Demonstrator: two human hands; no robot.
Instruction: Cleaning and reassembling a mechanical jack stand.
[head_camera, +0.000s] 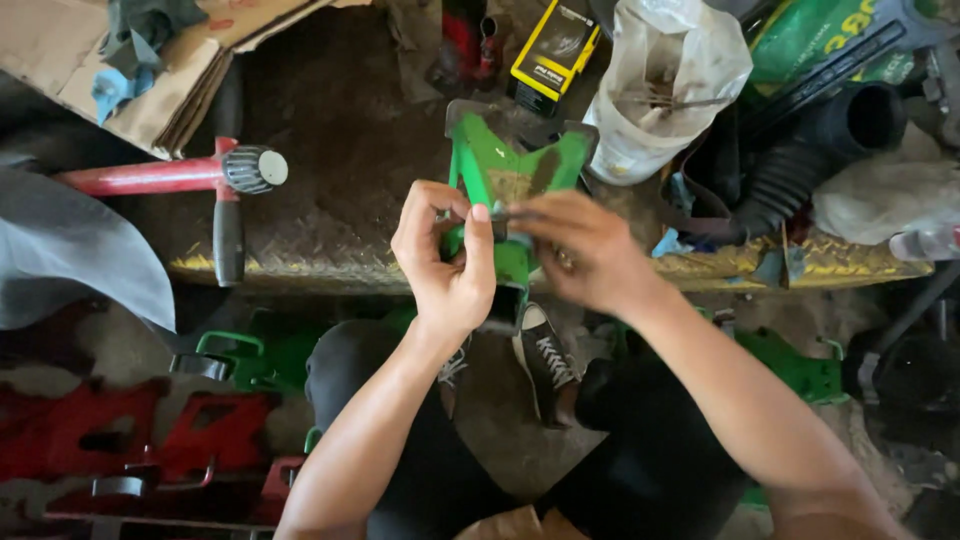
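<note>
Obs., head view: your left hand (445, 255) and right hand (580, 250) meet at the mid-part of a green painted metal stand w/ a V-shaped saddle top (505, 165). The stand sits upright on a worn checker-plate metal ledge (330, 225), just in front of your knees. L hand: fingers curled, thumb and forefinger pinched narrow against the stand's post. R hand: fingers bunched at the same spot, blurred; cannot tell what, if anything, sits between the tips.

Surroundings: red metal bar w/ knurled silver end cap (175, 175) lies to the left on the ledge. Yellow-and-black cardboard box (553, 50) and a white plastic bag (660, 85) behind the stand. Black ribbed rubber hose (830, 140) at right. Red steel stands (130, 440) lie on the floor, lower left.
</note>
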